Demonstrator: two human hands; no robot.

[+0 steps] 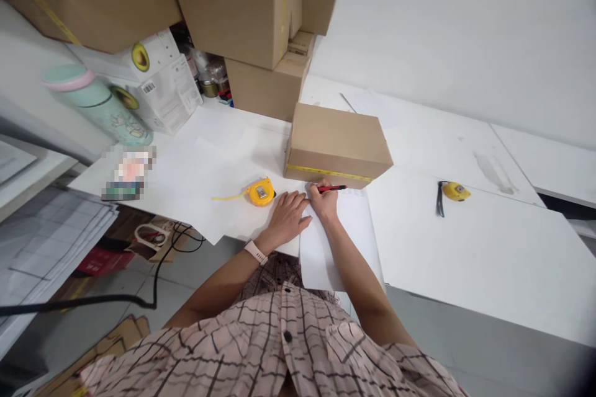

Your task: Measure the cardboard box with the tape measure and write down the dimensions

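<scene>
My right hand (325, 201) is closed around a red and black pen (333, 188), over the top part of a white paper sheet (347, 236) that hangs past the table's front edge. Flat beside it lies my left hand (288, 214), palm down and fingers stretched, at the sheet's left side. A closed brown cardboard box (339, 136) stands just beyond my hands, with a yellow measuring strip along its lower front. Left of my left hand rests a yellow tape measure (261, 191), a short length of its tape pulled out to the left.
Brown boxes (233, 3) are stacked at the back left. Near them stand white avocado-printed boxes (162, 96) and a mint bottle (105, 108), with a blurred-out item (130, 173) in front. A second yellow tape measure (456, 191) lies on the white table (465, 254) at right.
</scene>
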